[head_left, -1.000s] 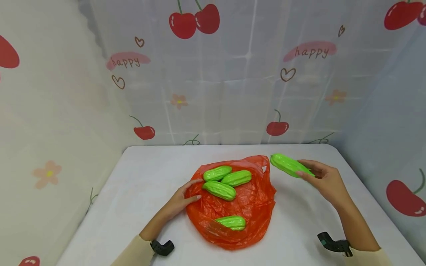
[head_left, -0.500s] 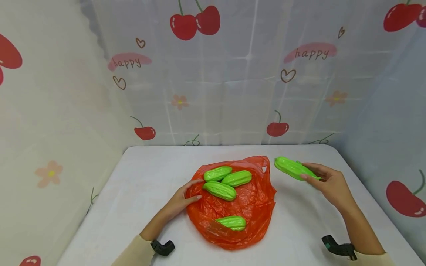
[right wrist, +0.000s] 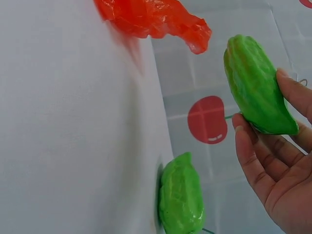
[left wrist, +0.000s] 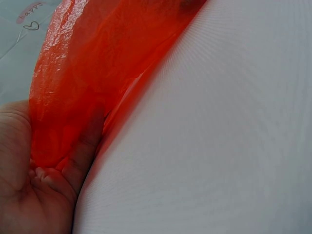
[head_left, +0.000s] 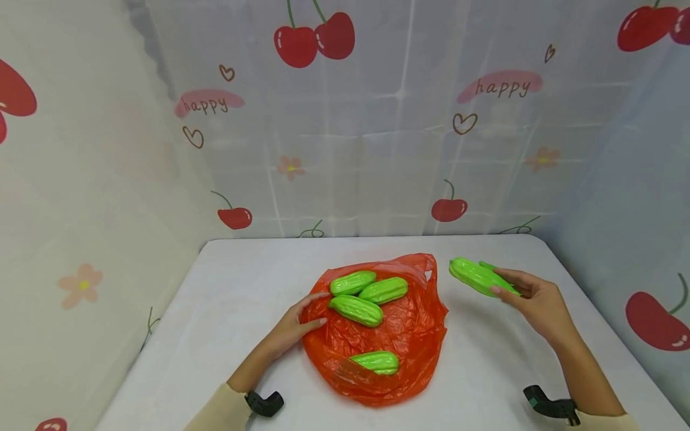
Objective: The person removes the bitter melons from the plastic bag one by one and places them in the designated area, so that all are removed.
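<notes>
My right hand (head_left: 539,299) holds a bright green ridged gourd (head_left: 477,275) above the table, right of a red plastic bag (head_left: 404,326). In the right wrist view, thumb and fingers pinch one end of this gourd (right wrist: 253,85). My left hand (head_left: 293,323) grips the bag's left edge. Through the thin red film (left wrist: 97,58) in the left wrist view, some of its fingers show. Three similar gourds (head_left: 356,309) lie together at the back of the bag. Another gourd (head_left: 377,361) sits nearer its front, partly under the film.
Behind the right hand, one more green gourd (head_left: 487,265) lies on the table, mostly hidden in the head view; the right wrist view shows that gourd (right wrist: 181,197) better. The white table (head_left: 248,281) is bordered by cherry-printed curtains (head_left: 366,173) at back and sides.
My right hand has moved slightly right and toward me with the gourd, uncovering part of the gourd behind it. The left hand and the bag stay put.
</notes>
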{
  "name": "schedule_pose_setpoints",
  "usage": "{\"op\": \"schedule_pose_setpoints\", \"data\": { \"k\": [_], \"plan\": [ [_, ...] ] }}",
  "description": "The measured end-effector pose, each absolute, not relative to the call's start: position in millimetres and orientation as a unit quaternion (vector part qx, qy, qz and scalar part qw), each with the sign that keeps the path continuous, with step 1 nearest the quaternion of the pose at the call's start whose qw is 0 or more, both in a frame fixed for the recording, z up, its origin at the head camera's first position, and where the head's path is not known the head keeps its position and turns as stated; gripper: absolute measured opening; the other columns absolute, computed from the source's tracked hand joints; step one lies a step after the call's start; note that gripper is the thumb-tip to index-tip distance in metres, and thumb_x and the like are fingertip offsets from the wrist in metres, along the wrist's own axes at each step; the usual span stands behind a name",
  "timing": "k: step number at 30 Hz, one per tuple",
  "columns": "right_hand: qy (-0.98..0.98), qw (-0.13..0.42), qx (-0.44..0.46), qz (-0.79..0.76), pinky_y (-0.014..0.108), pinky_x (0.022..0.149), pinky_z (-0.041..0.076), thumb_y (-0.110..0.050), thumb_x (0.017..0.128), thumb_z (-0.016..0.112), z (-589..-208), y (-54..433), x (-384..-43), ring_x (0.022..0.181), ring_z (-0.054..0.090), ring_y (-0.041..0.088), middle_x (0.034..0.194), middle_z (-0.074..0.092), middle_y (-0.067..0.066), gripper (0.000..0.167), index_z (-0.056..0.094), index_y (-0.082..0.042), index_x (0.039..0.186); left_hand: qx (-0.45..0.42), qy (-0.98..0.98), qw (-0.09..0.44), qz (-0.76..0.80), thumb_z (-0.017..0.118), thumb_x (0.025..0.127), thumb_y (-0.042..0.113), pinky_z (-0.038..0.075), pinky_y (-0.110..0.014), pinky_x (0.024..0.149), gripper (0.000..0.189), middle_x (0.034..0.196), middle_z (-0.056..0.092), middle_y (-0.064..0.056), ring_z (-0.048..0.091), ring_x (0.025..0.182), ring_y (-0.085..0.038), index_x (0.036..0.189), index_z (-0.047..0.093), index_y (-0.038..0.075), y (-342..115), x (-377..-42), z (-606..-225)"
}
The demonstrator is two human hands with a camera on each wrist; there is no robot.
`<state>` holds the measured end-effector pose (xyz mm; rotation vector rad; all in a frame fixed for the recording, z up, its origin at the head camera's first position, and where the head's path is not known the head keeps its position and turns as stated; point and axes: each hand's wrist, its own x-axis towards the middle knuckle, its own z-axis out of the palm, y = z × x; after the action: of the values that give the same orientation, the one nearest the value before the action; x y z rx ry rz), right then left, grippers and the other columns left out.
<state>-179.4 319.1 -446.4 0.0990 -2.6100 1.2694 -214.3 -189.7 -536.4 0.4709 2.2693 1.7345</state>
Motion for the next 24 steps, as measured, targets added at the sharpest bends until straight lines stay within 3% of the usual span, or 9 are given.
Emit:
{"op": "schedule_pose_setpoints", "data": {
  "k": [13, 19, 24],
  "plan": [
    [-0.886, 0.103, 0.025, 0.451, 0.014, 0.071, 0.054, -0.032, 0.095, 0.074, -463.1, 326.2, -183.0, 0.086, 0.064, -0.009, 0.135, 0.061, 0.021, 0.057, 0.059, 0.001, 0.139, 0.167, 0.775, 0.126, 0.597, 0.072, 0.096, 0.024, 0.045, -0.045, 0.109, 0.055, 0.154, 0.045, 0.002, 0.038, 0.142, -0.026, 0.147, 0.051, 0.028, -190.0, -214.5, -537.3],
    [-0.884, 0.100, 0.016, 0.456, 0.020, 0.071, 0.058, -0.033, 0.094, 0.075, -469.7, 330.3, -184.9, 0.085, 0.065, -0.006, 0.130, 0.064, 0.009, 0.059, 0.059, 0.002, 0.138, 0.166, 0.771, 0.129, 0.601, 0.072, 0.096, 0.023, 0.044, -0.045, 0.110, 0.055, 0.154, 0.044, 0.002, 0.038, 0.142, -0.025, 0.147, 0.051, 0.028, -190.7, -214.1, -537.8],
    [-0.884, 0.088, 0.012, 0.458, 0.021, 0.072, 0.058, -0.034, 0.095, 0.073, -474.8, 333.9, -186.9, 0.084, 0.065, -0.005, 0.135, 0.059, 0.023, 0.060, 0.057, 0.004, 0.139, 0.169, 0.771, 0.126, 0.600, 0.072, 0.096, 0.024, 0.043, -0.046, 0.111, 0.055, 0.154, 0.044, 0.003, 0.038, 0.143, -0.025, 0.146, 0.052, 0.029, -189.3, -215.0, -537.2]
  ]
}}
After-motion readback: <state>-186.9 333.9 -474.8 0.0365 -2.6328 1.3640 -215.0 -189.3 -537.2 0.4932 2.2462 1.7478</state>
